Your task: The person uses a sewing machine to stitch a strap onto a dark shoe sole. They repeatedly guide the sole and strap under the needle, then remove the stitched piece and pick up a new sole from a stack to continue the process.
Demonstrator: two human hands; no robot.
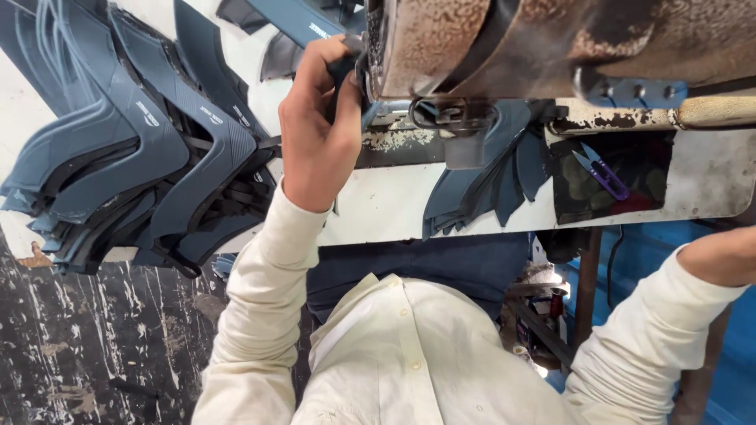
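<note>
Blue shoe-upper piece (344, 79) pinched in our left hand (315, 134) grip beside the sewing machine (472, 47); fingers risk the needle. Right hand grip unseen.

L hand (319, 130) pinches dark piece (344, 75) at machine (504, 43).

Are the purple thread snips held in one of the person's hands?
No, the purple thread snips lie alone on the table, apart from the left hand.
</note>
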